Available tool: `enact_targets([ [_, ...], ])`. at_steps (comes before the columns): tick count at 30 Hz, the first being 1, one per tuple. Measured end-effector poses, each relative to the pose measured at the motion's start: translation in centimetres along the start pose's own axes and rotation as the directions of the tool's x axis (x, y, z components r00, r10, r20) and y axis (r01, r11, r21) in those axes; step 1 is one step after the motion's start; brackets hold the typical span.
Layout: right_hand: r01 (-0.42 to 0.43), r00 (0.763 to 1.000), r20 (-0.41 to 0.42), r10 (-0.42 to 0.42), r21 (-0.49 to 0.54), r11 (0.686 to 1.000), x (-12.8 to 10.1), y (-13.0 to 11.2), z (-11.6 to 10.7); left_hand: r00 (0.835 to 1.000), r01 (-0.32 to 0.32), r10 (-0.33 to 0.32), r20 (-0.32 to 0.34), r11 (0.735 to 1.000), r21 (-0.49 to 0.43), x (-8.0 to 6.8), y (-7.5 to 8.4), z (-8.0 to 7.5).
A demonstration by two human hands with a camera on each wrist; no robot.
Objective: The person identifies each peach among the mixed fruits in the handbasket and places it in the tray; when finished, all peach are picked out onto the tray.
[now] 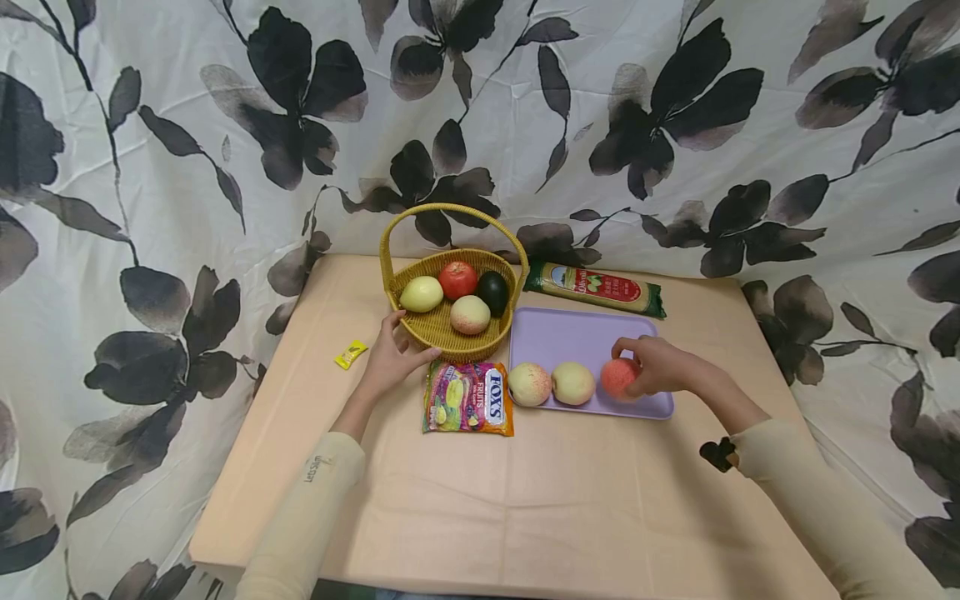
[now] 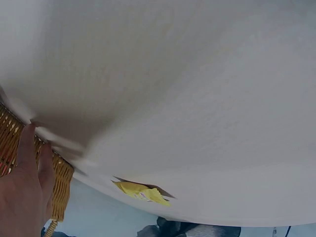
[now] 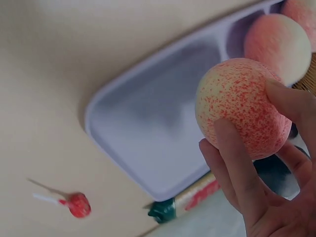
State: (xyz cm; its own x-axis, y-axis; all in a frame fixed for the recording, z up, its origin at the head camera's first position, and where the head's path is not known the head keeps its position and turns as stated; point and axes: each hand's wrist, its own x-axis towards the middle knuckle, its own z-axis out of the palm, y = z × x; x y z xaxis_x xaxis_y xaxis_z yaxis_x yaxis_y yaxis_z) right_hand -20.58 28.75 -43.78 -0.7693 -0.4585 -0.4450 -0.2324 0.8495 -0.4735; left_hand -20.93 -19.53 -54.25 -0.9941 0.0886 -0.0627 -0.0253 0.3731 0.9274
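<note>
My right hand point(image 1: 660, 365) holds a pink-speckled peach point(image 3: 242, 108) between thumb and fingers, above the right part of a lilac tray point(image 1: 573, 329). Two more peaches, a speckled one point(image 1: 529, 384) and a pale one point(image 1: 573, 383), sit along the tray's front edge to the left. My left hand point(image 1: 393, 358) rests against the front left side of a yellow wicker basket point(image 1: 457, 346), its fingers fairly straight along the outer wall in the left wrist view. Inside lie a yellow-green fruit point(image 1: 422, 294), a red fruit point(image 1: 457, 280), a dark avocado-like fruit point(image 1: 492, 293) and a pale peach point(image 1: 470, 315).
A colourful FOX'S candy bag point(image 1: 468, 398) lies in front of the basket. A small yellow wrapped sweet point(image 1: 350, 354) is left of it. Behind the tray lies a long green-ended pasta packet point(image 1: 594, 288). The right wrist view shows a red lollipop point(image 3: 79, 205) beside the tray.
</note>
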Motion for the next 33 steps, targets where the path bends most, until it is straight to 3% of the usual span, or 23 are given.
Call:
enact_targets([
  [6, -0.006, 1.000, 0.004, 0.006, -0.056, 0.998, 0.2, 0.1, 1.3, 1.000, 0.015, -0.015, 0.006, 1.000, -0.013, 0.1, 0.0, 0.1],
  [13, 0.003, 1.000, 0.000, -0.003, -0.069, 0.998, 0.4, 0.2, 2.0, 0.998, 0.038, -0.036, 0.046, 0.999, -0.028, -1.7, 4.2, -0.5],
  [20, 0.009, 1.000, 0.004, -0.009, -0.067, 0.998, 0.7, 0.1, 2.2, 0.998, 0.037, -0.036, 0.045, 0.999, -0.026, -1.8, 4.4, -0.6],
  [24, -0.015, 1.000, 0.018, 0.016, -0.063, 0.998, 0.9, 0.1, 2.2, 0.998, 0.038, -0.037, 0.041, 0.999, -0.032, -1.5, 3.7, -0.6],
  [33, -0.059, 0.997, 0.045, 0.062, -0.058, 0.997, 1.0, -0.2, 2.3, 1.000, 0.018, -0.018, 0.015, 0.999, -0.043, -0.1, 0.3, 0.0],
])
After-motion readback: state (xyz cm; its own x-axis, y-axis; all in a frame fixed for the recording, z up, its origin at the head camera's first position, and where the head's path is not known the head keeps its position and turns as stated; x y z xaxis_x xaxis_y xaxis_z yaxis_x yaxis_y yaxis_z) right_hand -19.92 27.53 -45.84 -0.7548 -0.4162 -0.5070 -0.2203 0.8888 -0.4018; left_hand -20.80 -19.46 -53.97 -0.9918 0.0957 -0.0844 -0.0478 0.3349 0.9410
